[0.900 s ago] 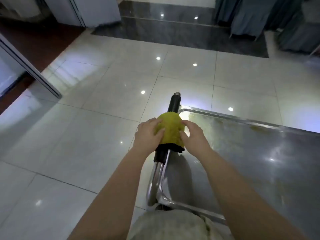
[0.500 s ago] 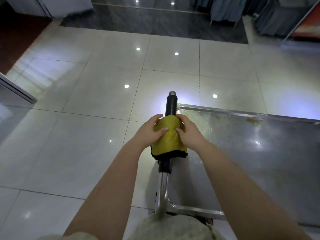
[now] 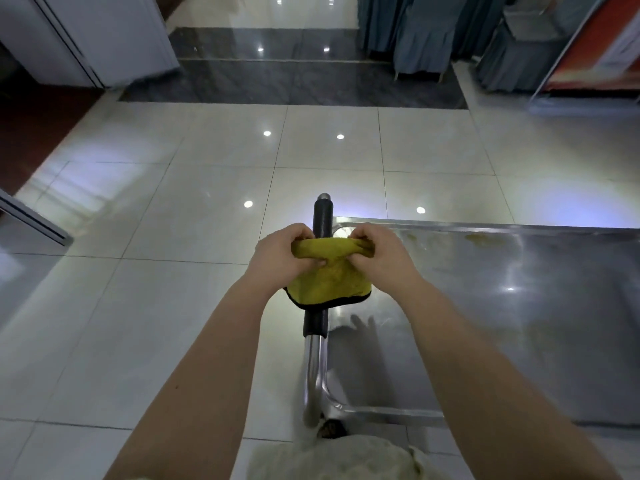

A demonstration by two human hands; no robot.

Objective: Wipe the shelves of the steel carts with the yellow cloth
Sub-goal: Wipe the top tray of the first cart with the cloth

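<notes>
One yellow cloth [image 3: 329, 282] across one black handle grip [image 3: 322, 216] of one steel cart [image 3: 502, 306]; held at its rolled top edge by two hands; left hand [image 3: 282, 259] at 9 o'clock of the cloth, right hand [image 3: 379, 259] at 3 o'clock, fingers of both curled tightly round the fabric; one shelf seen, at 3 o'clock of the handle.

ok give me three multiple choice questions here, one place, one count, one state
1. Where is the yellow cloth? A in a bucket; B draped over the black handle grip; C in a pocket.
2. How many hands grip it? A none; B one; C two.
3. The steel shelf is: A stacked with plates; B wrapped in plastic; C marked with yellowish stains near its far edge.
Answers: 1 B, the grip shows above and below the cloth. 2 C, left hand and right hand both bunch its top edge. 3 C, stains line the far rim.
</notes>
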